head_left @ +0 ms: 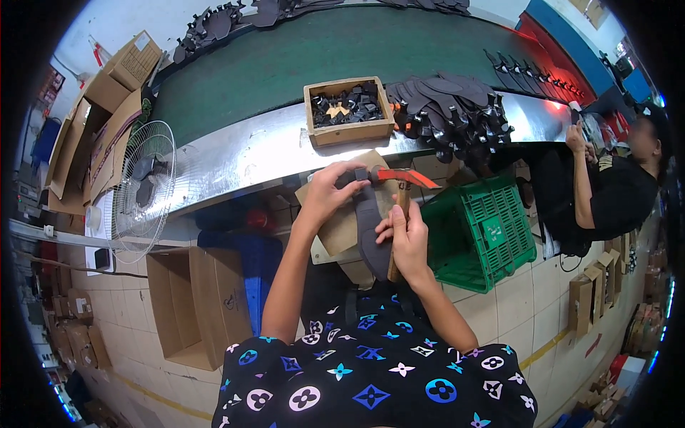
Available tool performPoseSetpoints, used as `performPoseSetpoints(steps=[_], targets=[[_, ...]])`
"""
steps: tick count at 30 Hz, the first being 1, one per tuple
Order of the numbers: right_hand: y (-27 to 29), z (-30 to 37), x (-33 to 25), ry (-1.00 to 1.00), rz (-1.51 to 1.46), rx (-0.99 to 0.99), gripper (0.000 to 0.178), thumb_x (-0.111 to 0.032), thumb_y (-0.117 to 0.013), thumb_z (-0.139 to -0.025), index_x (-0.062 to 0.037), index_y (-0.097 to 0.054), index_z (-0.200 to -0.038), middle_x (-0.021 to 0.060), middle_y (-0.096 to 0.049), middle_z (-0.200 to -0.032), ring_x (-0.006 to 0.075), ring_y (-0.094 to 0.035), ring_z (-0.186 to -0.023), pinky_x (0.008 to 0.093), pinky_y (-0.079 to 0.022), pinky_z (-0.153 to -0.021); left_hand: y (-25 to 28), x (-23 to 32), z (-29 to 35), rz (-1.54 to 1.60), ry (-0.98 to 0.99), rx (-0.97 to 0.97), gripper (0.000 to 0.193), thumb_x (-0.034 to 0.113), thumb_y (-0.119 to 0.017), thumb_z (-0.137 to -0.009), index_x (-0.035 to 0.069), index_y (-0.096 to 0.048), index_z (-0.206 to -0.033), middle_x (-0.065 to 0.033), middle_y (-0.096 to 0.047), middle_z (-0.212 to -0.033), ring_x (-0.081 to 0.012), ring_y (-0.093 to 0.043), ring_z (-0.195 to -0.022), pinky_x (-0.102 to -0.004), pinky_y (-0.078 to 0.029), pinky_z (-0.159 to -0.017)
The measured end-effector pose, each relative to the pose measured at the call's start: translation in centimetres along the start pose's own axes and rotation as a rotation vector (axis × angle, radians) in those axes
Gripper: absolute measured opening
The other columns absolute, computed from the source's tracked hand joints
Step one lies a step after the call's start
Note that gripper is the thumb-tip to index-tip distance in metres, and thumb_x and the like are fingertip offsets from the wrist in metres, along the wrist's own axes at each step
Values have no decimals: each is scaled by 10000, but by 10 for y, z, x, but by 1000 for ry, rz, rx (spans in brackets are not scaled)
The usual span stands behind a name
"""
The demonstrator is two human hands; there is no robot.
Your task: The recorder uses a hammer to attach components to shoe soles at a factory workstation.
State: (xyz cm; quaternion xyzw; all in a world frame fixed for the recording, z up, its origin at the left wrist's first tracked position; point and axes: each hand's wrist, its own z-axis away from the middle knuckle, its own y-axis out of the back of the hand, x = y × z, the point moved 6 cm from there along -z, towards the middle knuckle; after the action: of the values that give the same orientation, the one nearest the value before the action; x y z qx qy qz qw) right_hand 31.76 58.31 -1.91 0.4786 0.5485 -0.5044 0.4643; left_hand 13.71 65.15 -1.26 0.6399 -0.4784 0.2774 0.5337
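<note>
The dark sole (369,228) is on the person's side of the surface's (235,153) near edge, long axis pointing away from the person. The left hand (334,191) is clamped on its far end, at the black block (361,174). The right hand (409,242), nearer the sole's middle, is closed around the hammer (408,175), whose head lies just right of the block.

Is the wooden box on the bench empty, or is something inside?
Not empty: the wooden box holds many small black pieces and a few tan ones, visible through its open top.
</note>
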Motion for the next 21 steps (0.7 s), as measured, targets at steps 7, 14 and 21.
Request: performPoseSetpoints(steps=[7,14,21], targets=[[11,-6,-20,98,441,-73,328,-213,-499,-1050,23,-524,-1276,7,-525,-664,73,-536,-553,232,-428,-481,-2,13,17,-389,12,-27,929,321,-794,-804,83,-268,-1532,-14,-657,-1293,-294,-496,-1319,-545,-225,-1150],[7,21,-147,527,485,-117,374,-192,-461,-1042,71,-484,-1308,63,-542,-786,77,-468,-584,221,-397,-508,4,11,24,-560,131,-47,1029,475,-695,-863,67,-79,-1580,50,-514,-1475,-275,-291,-1481,-668,-12,-1164],[-14,-12,-67,285,767,-307,259,-70,-569,-965,27,-537,-1203,264,-649,-937,469,-638,-760,461,-527,-617,2,8,28,-510,196,-117,1069,484,-706,-851,75,-43,-1583,2,-533,-1462,-283,-282,-1484,-679,4,-1158]])
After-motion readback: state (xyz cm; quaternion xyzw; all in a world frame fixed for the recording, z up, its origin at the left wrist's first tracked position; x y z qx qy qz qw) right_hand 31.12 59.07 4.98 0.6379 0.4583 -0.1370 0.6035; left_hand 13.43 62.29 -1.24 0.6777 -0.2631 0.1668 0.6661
